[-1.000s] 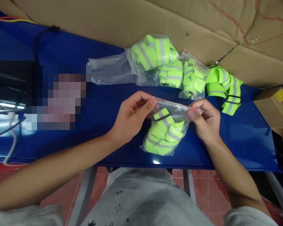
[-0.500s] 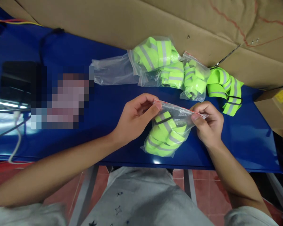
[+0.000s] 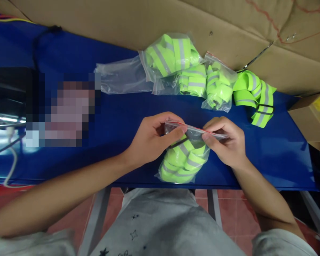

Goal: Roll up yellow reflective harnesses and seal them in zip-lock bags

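Note:
A clear zip bag [image 3: 181,161] with a yellow-green reflective strap inside hangs over the front part of the blue table. My left hand [image 3: 160,137] pinches its red-lined top edge between thumb and fingers, left of the middle. On the same edge, my right hand [image 3: 225,140] grips farther right, its thumb close to the left thumb. The strap's black buckle is partly hidden behind the left fingers. Behind the hands lie bagged straps [image 3: 173,55], another bagged strap [image 3: 193,81], one more in a red-edged bag [image 3: 218,87], and a loose strap [image 3: 265,103] with a black buckle.
The blue table [image 3: 117,121] has a brown cardboard sheet [image 3: 109,21] along its back. A black device [image 3: 9,96] with a white cable stands at the left, beside a blurred-out patch. An open cardboard box [image 3: 308,115] is at the right edge.
Both hands have moved closer together along the bag's top edge, the left thumb sliding inward and the right hand shifting left. The view has shifted slightly.

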Motion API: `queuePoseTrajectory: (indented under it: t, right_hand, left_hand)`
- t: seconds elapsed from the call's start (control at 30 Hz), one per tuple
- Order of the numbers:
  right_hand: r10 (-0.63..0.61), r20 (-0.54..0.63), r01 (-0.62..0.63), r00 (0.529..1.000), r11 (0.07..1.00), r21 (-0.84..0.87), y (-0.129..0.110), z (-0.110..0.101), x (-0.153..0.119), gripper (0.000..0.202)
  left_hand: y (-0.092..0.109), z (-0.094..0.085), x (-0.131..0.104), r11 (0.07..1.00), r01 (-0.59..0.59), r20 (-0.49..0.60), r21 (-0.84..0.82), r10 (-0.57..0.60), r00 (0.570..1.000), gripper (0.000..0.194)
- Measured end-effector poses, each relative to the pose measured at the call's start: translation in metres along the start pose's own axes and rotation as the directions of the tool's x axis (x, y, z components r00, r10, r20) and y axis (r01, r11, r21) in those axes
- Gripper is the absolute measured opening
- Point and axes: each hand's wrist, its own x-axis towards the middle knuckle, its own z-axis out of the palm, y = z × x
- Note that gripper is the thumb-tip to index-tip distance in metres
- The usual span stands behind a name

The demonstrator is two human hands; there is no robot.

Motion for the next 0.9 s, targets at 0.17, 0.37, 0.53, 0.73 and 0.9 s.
queuePoseTrajectory:
  t: [0.17,0.37,0.53,0.73,0.9]
  right_hand:
    - [0.077,0.018,-0.076,0.997,0.997,-0.032,-0.004,0.000,0.001,0.007]
    - [0.077,0.040,-0.072,0.996,0.991,-0.111,-0.009,0.002,0.002,0.008]
    - [0.040,0.056,-0.032,0.998,0.988,-0.152,-0.010,0.008,0.001,0.005]
    - [0.010,0.031,-0.004,0.999,0.981,-0.196,-0.011,0.011,0.000,0.005]
    - [0.087,0.101,-0.071,0.991,0.986,-0.152,-0.008,0.005,0.002,0.003]
  left_hand:
    - [-0.003,-0.001,-0.001,0.996,-0.021,0.001,0.091,0.021,1.000,0.018]
    - [-0.002,0.003,0.000,0.997,0.034,0.056,0.069,-0.038,0.998,0.010]
    - [-0.002,0.002,0.001,0.996,0.041,0.072,0.084,-0.047,0.996,0.007]
    - [-0.002,0.002,0.002,0.994,0.094,0.107,0.062,-0.100,0.989,0.007]
    - [-0.001,0.003,0.001,0.992,0.092,0.101,0.086,-0.100,0.990,0.008]
